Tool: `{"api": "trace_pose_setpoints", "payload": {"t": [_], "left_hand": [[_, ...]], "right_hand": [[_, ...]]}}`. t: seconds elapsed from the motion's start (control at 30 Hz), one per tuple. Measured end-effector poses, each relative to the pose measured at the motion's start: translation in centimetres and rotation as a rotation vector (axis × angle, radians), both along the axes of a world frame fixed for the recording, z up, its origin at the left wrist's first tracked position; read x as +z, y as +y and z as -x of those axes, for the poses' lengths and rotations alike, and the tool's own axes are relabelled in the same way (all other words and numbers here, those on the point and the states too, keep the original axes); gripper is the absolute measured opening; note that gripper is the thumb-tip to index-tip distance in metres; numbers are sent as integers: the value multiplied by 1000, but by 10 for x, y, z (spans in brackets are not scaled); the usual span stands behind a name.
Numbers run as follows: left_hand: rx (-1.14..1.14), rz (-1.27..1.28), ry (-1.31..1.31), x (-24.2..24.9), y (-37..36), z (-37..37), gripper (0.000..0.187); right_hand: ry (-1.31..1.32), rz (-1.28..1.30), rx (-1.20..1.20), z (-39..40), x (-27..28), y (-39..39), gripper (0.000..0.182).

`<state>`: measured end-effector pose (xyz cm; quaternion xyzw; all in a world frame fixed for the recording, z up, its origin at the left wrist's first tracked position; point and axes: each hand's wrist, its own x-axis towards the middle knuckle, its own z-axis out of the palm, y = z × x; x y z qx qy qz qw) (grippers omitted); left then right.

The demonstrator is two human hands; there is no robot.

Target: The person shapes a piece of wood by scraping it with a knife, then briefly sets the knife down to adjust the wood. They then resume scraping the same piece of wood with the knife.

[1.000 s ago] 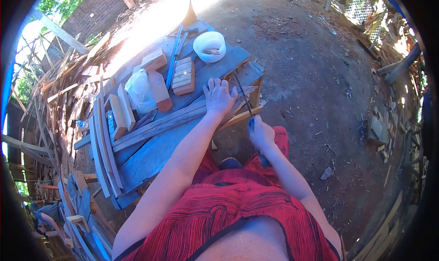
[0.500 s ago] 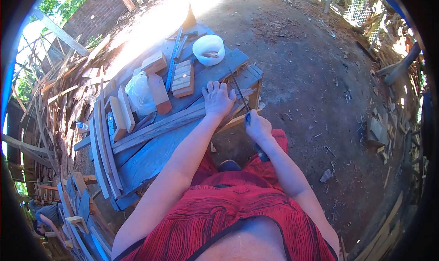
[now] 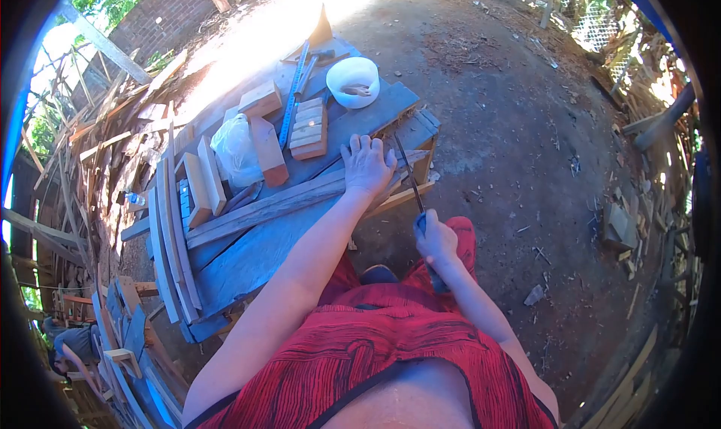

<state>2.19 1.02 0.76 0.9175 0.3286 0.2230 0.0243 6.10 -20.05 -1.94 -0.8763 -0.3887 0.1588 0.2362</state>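
My left hand (image 3: 366, 166) lies spread on a long wooden strip (image 3: 300, 199), holding it down against the workbench (image 3: 248, 267). My right hand (image 3: 438, 240) is closed round the dark handle of a handsaw. The narrow saw blade (image 3: 410, 175) points away from me and crosses the strip near its right end, just right of my left hand. Its teeth, and how deep it sits in the wood, are too small to make out.
On the bench are a grooved wood block (image 3: 309, 130), a blue ruler (image 3: 294, 95), a white bowl (image 3: 353, 83), a plastic bag (image 3: 237, 151), a hammer (image 3: 321, 54) and curved strips (image 3: 173, 241). Scrap wood is piled left and right. Another person (image 3: 75, 346) is at lower left.
My right hand has drawn the saw back toward my body, its tip now nearer the strip. The left hand keeps its place on the wood; the view has shifted slightly.
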Motion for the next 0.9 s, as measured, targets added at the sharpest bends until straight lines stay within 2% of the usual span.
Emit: {"api": "trace_pose_setpoints", "payload": {"t": [0.2, 0.5, 0.67, 0.83, 0.9], "left_hand": [[-5, 71, 33, 5, -2, 0, 32], [-7, 128, 65, 7, -2, 0, 35], [-1, 88, 57, 5, -2, 0, 34], [-10, 117, 32, 5, -2, 1, 32], [-5, 25, -2, 4, -2, 1, 30]], "right_hand": [[28, -33, 23, 10, -10, -26, 27], [-18, -13, 28, -10, -2, 10, 26], [15, -22, -8, -16, -7, 35, 28], [10, -35, -9, -13, -2, 30, 29], [7, -35, -18, -12, 4, 28, 29]]}}
